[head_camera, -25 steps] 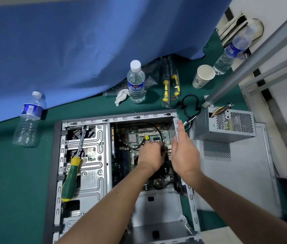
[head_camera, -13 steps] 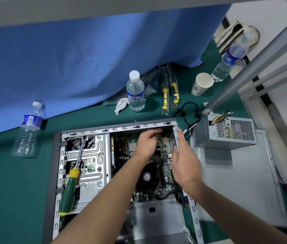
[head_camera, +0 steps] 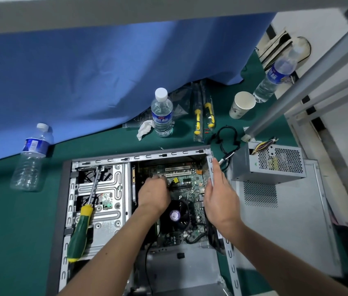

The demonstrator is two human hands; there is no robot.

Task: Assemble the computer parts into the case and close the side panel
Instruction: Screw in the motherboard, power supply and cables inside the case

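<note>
Green cloth covered the counter [head_camera: 15, 231], with a blue fabric sheet [head_camera: 83, 77] draped behind it; on the cloth lay the open grey steel computer case [head_camera: 126, 159], flat on its side with its green motherboard [head_camera: 190, 182] and black round CPU fan [head_camera: 177, 214] showing; the left hand [head_camera: 153, 195] reached down inside over the board, fingers curled toward a black cable with a yellow connector [head_camera: 175, 180], though whether that grip had actually closed on the plug I could not tell, the fingertips being hidden; the right hand [head_camera: 220, 199] lay with straight fingers against the case's right-hand rim, steadying it and holding nothing; a green-and-yellow-handled screwdriver [head_camera: 81, 229] rested across the silver drive cage [head_camera: 102, 189]; the boxy grey perforated power supply [head_camera: 275, 163] sat outside, on the detached pale grey side panel [head_camera: 286, 227] just to the right of the case. By my judgement the board was stiff but fragile, best touched only at connector housings, never by the wires; the power supply looked dense and heavy, wanting both hands on its solid flanks; the panel seemed light, thin and springy, with edges apt to cut, best lifted by its long sides.
</note>
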